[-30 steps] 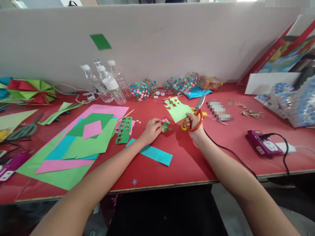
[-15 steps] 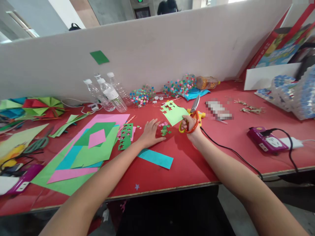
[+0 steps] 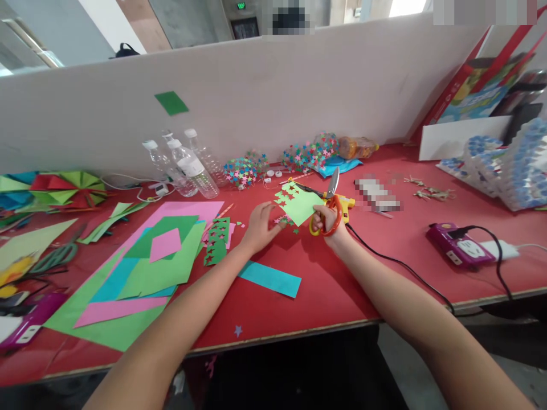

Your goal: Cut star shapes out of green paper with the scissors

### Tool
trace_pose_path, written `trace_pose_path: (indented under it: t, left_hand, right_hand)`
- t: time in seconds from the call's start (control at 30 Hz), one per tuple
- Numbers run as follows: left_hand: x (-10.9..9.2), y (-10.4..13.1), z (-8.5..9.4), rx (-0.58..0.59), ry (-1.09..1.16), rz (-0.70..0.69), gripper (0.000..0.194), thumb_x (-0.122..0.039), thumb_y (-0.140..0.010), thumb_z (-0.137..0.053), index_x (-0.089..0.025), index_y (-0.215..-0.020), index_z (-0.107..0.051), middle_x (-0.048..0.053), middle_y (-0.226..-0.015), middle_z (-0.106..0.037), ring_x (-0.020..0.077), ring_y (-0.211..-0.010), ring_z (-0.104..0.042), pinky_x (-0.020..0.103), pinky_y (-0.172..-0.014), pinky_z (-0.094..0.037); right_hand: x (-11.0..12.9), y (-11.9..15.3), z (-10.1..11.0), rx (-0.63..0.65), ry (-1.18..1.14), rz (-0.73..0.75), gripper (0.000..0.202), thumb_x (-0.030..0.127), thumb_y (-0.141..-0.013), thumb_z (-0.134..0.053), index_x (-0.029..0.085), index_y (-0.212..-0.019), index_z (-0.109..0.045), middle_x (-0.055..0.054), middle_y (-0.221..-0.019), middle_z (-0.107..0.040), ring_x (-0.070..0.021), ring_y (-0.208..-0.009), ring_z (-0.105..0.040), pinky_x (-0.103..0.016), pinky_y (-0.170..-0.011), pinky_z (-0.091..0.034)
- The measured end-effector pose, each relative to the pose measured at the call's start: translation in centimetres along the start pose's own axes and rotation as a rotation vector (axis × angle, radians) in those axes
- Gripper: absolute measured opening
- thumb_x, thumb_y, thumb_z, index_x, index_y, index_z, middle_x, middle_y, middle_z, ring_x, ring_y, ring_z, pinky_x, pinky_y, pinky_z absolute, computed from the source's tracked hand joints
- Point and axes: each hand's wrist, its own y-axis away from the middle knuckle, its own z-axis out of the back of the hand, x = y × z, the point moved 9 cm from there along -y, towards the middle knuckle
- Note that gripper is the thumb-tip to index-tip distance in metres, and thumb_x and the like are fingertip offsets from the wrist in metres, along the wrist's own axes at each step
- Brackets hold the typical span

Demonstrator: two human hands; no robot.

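Red tabletop (image 3: 329, 290) across frame, pale front edge toward bottom. Pale partition (image 3: 277, 97) behind, green paper piece (image 3: 171, 103) on it at upper left. Beyond, top centre: grey wall (image 3: 190, 23), lit green sign (image 3: 241, 5). Right hand (image 3: 327, 220), right of centre, closed round scissors (image 3: 340, 210), pinching light green star-punched paper (image 3: 302, 208). Left hand (image 3: 260, 229), near centre, fingers parted, beside paper stars (image 3: 282, 219).

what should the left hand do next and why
Probably take the cut edge of the light green sheet by the scissors. The right hand holds the scissors and seems to pinch that sheet's corner too, while the left hand, apparently holding nothing, is close to the cut edge.
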Motion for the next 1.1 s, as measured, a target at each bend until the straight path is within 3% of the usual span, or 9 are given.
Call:
trace_pose_path:
  t: [0.07, 0.17, 0.33, 0.43, 0.5, 0.6, 0.77, 1.0, 1.1]
  left_hand:
    - [-0.8, 0.4, -1.7, 0.092, -0.070, 0.008, 0.074, -0.061, -0.077, -0.059, -0.013, -0.131, -0.043, 0.021, -0.138, -0.045, 0.0356, -0.136, -0.034, 0.055, -0.115, -0.020]
    - [-1.2, -0.2, -3.5, 0.104, -0.082, 0.041, 0.066, -0.053, -0.074, -0.068, -0.015, -0.125, -0.049, 0.020, -0.138, -0.048, 0.0390, -0.139, -0.030, 0.059, -0.116, -0.010]
    - [0.1, -1.8, -0.7, -0.050, 0.032, 0.094, 0.040, -0.037, -0.086, -0.055, -0.014, -0.119, -0.053, 0.020, -0.136, -0.048, 0.0349, -0.135, -0.037, 0.055, -0.114, -0.021]
    - [1.7, -0.6, 2.4, -0.114, 0.412, 0.238, 0.037, -0.044, -0.087, -0.050, -0.016, -0.109, -0.058, 0.015, -0.120, -0.058, 0.0288, -0.114, -0.055, 0.046, -0.099, -0.044]
    - [2.3, 1.2, 2.1, 0.010, 0.815, 0.435, 0.044, -0.053, -0.090, -0.039, -0.019, -0.111, -0.057, 0.011, -0.106, -0.064, 0.0223, -0.088, -0.065, 0.039, -0.079, -0.053]
    - [0.6, 3.8, 1.1, 0.241, 1.133, 0.558, 0.042, -0.051, -0.080, -0.060, -0.019, -0.108, -0.059, 0.004, -0.086, -0.067, 0.0159, -0.073, -0.065, 0.029, -0.068, -0.052]
    - [1.2, 5.6, 0.8, 0.293, 1.088, 0.658, 0.037, -0.034, -0.064, -0.077, -0.020, -0.093, -0.057, -0.004, -0.062, -0.063, 0.0109, -0.052, -0.058, 0.022, -0.052, -0.045]
    - [0.6, 6.2, 1.3, 0.272, 0.692, 0.387, 0.013, -0.029, -0.078, -0.059, -0.024, -0.089, -0.056, -0.002, -0.084, -0.067, 0.0115, -0.054, -0.057, 0.024, -0.054, -0.043]
    - [-1.0, 6.5, 1.2, 0.275, 0.456, 0.235, 0.010, -0.024, -0.082, -0.053, -0.026, -0.091, -0.055, 0.001, -0.090, -0.069, 0.0184, -0.075, -0.066, 0.028, -0.066, -0.045]
  right_hand:
    - [-0.3, 0.1, -0.1, 0.011, 0.020, -0.007, 0.029, 0.029, -0.064, -0.063, 0.021, -0.051, -0.038, 0.008, -0.038, -0.041, -0.0063, -0.032, -0.034, -0.022, -0.036, -0.031]
    - [-0.2, 0.2, -0.2, 0.018, 0.053, 0.005, 0.030, 0.030, -0.063, -0.063, 0.022, -0.051, -0.037, 0.008, -0.038, -0.041, -0.0056, -0.032, -0.032, -0.021, -0.036, -0.030]
    - [0.8, 0.3, -0.5, 0.059, 0.149, 0.027, 0.032, 0.034, -0.062, -0.060, 0.022, -0.049, -0.034, 0.008, -0.037, -0.037, -0.0053, -0.033, -0.030, -0.020, -0.036, -0.031]
    - [0.6, 0.7, -1.4, 0.154, 0.266, -0.018, 0.033, 0.035, -0.063, -0.059, 0.022, -0.045, -0.034, 0.007, -0.034, -0.036, -0.0068, -0.031, -0.032, -0.021, -0.035, -0.030]
    - [-0.1, 1.3, -2.1, 0.241, 0.374, -0.068, 0.034, 0.035, -0.064, -0.060, 0.022, -0.042, -0.036, 0.005, -0.031, -0.037, -0.0082, -0.030, -0.034, -0.021, -0.033, -0.029]
    - [-1.3, 2.5, -3.0, 0.339, 0.570, -0.122, 0.035, 0.037, -0.066, -0.060, 0.022, -0.042, -0.040, 0.004, -0.031, -0.038, -0.0089, -0.029, -0.035, -0.021, -0.032, -0.029]
    - [-1.1, 2.9, -3.1, 0.315, 0.991, -0.053, 0.034, 0.047, -0.070, -0.064, 0.020, -0.055, -0.049, 0.003, -0.042, -0.050, -0.0106, -0.037, -0.045, -0.021, -0.039, -0.032]
    - [1.6, 0.4, -0.3, 0.006, 1.641, 0.107, 0.026, 0.041, -0.080, -0.060, 0.016, -0.074, -0.061, -0.013, -0.079, -0.070, -0.0268, -0.079, -0.065, -0.028, -0.061, -0.039]
    - [1.7, 0.2, 0.2, -0.026, 1.818, 0.084, 0.030, 0.042, -0.083, -0.058, 0.013, -0.087, -0.066, -0.019, -0.093, -0.072, -0.0308, -0.089, -0.067, -0.031, -0.068, -0.043]
